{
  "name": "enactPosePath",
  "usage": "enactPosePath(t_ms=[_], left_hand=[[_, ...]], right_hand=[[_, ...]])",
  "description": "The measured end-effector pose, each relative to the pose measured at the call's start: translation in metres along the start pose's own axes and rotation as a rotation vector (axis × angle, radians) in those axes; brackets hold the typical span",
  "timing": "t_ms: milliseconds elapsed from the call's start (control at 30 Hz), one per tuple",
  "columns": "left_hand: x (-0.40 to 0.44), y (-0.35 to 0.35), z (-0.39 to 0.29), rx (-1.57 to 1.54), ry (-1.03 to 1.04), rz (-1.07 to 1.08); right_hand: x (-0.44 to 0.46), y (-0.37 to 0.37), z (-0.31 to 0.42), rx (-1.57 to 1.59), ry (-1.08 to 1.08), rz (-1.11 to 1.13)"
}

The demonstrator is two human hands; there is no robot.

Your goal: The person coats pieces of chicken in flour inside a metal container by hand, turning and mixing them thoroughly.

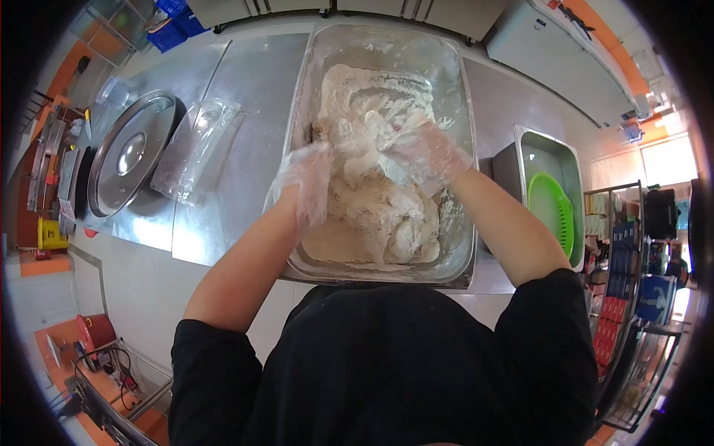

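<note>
A large metal tray (297, 97) in front of me holds loose flour (335, 241) and a heap of lumpy flour-coated pieces (401, 230); their kind is hidden under the coating. My left hand (306, 169), in a clear plastic glove, is at the tray's left side, against the floury heap. Its fingers are blurred and partly covered. My right hand (435, 152), also gloved in clear plastic, reaches in from the right. Its fingers are closed on a white flour-coated piece (387, 137) near the tray's middle.
On the steel table (253, 67), a round metal lid (134, 152) and clear plastic bags (197, 149) lie to the left, near a clear container (113, 93). At right, a deep metal pan (547, 145) holds a green basket (547, 201). A white chest freezer (558, 59) stands beyond.
</note>
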State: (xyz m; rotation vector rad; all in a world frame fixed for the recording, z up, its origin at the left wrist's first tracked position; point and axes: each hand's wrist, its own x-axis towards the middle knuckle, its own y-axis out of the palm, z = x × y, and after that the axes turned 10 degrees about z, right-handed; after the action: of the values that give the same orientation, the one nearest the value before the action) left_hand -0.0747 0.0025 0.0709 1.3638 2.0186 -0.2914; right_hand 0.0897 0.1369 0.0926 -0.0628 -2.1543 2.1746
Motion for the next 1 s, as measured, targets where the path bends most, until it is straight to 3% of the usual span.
enactPosePath(t_ms=[100, 233, 267, 367, 467, 500, 533, 600, 700, 767, 800, 833, 900, 967, 1000], left_hand=[[-0.011, 0.006, 0.024, -0.28, -0.213, 0.057], [-0.043, 0.028, 0.05, -0.245, -0.401, 0.259], [-0.044, 0.032, 0.053, -0.194, -0.404, 0.321], [-0.03, 0.035, 0.068, 0.188, -0.131, 0.639], [-0.008, 0.079, 0.086, -0.48, -0.304, 0.451], [0.009, 0.081, 0.102, -0.365, -0.154, 0.289], [0.011, 0.082, 0.095, -0.425, -0.146, 0.248], [0.006, 0.087, 0.071, -0.548, -0.137, 0.165], [0.01, 0.079, 0.049, -0.401, -0.217, 0.091], [0.018, 0.069, 0.046, -0.594, 0.054, 0.308], [0.023, 0.064, 0.045, -0.685, 0.197, 0.413], [0.022, 0.062, 0.035, -0.628, 0.237, 0.419], [0.017, 0.059, 0.011, -0.507, 0.319, 0.434], [0.053, 0.018, 0.035, 0.214, 0.722, 0.347], [0.042, 0.018, 0.019, 0.511, 0.558, 0.215]], right_hand=[[-0.004, 0.012, 0.003, 0.097, 0.108, -0.029], [0.004, -0.016, -0.018, 0.383, 0.379, 0.398], [0.007, -0.006, -0.035, 0.436, 0.411, 0.447], [0.016, 0.04, -0.074, 0.527, 0.542, 0.552], [0.022, 0.078, -0.062, 0.571, 0.648, 0.597], [0.025, 0.081, -0.05, 0.573, 0.616, 0.613], [0.026, 0.081, -0.041, 0.569, 0.566, 0.616], [0.026, 0.085, -0.026, 0.559, 0.472, 0.564], [0.02, 0.086, -0.013, 0.578, 0.367, 0.309], [0.014, 0.074, -0.003, 0.607, 0.281, 0.075], [0.011, 0.063, 0.001, 0.91, 0.448, -0.004], [0.011, 0.033, 0.01, 1.21, 0.618, -0.093], [0.006, 0.036, 0.006, 1.314, 0.713, -0.246], [-0.005, 0.06, -0.013, 0.902, 0.592, -0.238], [-0.008, 0.051, -0.013, 0.679, 0.554, -0.199]])
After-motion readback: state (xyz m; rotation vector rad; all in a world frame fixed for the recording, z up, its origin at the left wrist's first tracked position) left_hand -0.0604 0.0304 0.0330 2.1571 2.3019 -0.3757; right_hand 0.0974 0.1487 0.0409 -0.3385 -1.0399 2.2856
